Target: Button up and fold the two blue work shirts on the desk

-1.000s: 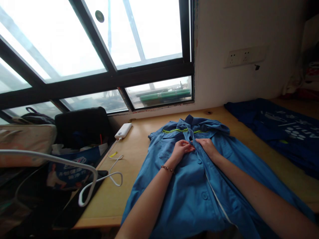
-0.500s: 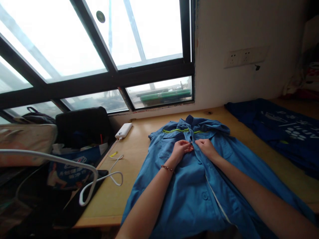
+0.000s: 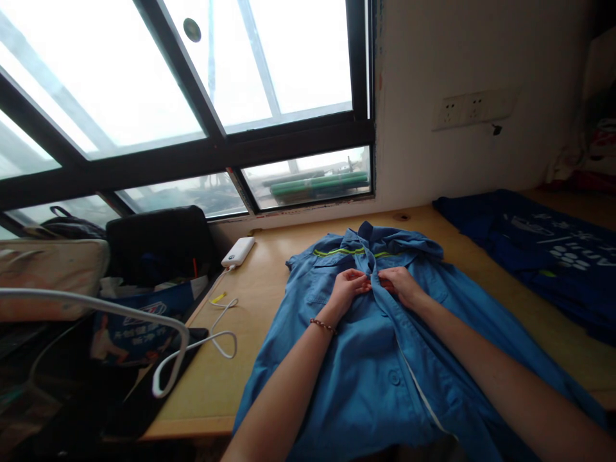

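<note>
The shirt [image 3: 366,366] is laid flat beneath the hands. It is clamped just below the collar [image 3: 359,247] by the closed fingers of left hand [image 3: 349,287] and right hand [image 3: 403,287]. Buttoning is judged underway; button-to-hole alignment is required.

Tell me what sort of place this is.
Probably a home or dormitory room: a wooden desk under a large window, a wall socket, a power bank, and a blue work shirt spread flat, held by the left hand and right hand.
</note>
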The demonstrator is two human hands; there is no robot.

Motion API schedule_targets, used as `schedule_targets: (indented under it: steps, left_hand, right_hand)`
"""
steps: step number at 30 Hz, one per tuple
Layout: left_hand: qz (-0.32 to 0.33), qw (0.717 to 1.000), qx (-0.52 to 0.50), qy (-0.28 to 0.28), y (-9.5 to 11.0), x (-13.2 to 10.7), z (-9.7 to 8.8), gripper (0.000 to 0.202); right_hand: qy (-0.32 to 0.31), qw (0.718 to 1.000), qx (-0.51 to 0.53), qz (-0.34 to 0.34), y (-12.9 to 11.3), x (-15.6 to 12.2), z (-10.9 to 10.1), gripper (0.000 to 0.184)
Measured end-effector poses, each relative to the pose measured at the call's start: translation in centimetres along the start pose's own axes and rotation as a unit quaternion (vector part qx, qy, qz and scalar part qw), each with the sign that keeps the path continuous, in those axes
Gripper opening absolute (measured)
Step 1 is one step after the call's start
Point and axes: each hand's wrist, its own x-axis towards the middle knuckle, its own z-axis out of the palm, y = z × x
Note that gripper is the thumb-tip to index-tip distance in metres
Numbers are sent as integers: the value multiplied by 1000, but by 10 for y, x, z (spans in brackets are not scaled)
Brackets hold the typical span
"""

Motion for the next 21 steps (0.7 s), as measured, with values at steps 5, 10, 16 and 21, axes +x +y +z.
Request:
schedule_targets:
  steps: [5, 10, 16, 21]
  left_hand:
    - [11, 1000, -1, 6, -2, 0, 0, 29]
    - [7, 999, 46, -12, -3, -1, 2, 32]
    - [24, 994, 101, 18, -4, 1, 5, 34]
    - [27, 998, 51, 18, -8, 2, 4, 32]
  right_hand:
    - [-13, 995, -87, -44, -1, 0, -4, 21]
    - [84, 921, -325, -198, 2, 1, -5, 14]
    - [119, 856, -445, -235, 6, -7, 6, 9]
    - [118, 850, -448, -249, 8, -7, 9, 6]
